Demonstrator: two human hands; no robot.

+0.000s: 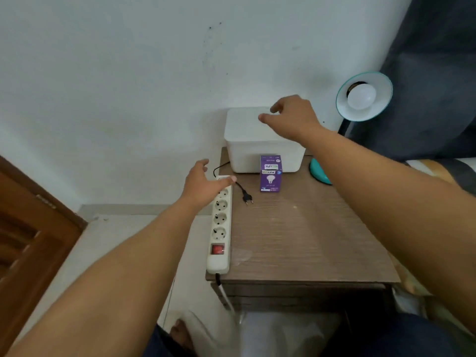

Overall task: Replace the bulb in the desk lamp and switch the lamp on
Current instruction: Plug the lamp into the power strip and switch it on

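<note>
A teal desk lamp stands at the table's right rear, its shade (pixel 383 109) facing me with a white bulb (pixel 362 96) screwed in and unlit. Its teal base (pixel 318 171) is partly hidden behind my right forearm. The lamp's black plug (pixel 247 198) lies loose on the table, beside the white power strip (pixel 219 222). A purple bulb box (pixel 270 173) stands upright in front of a white lidded container (pixel 247 140). My left hand (pixel 203 185) hovers open over the strip's far end. Over the container's lid, my right hand (pixel 291 115) hangs with its fingers loosely curled and holds nothing.
The brown wooden table (pixel 304 238) stands against a white wall. The strip's red switch (pixel 217 249) is near its front end. A brown wooden door (pixel 28 228) is at the left, dark fabric (pixel 438 73) behind the lamp, and a white plastic bag (pixel 270 333) below the table front.
</note>
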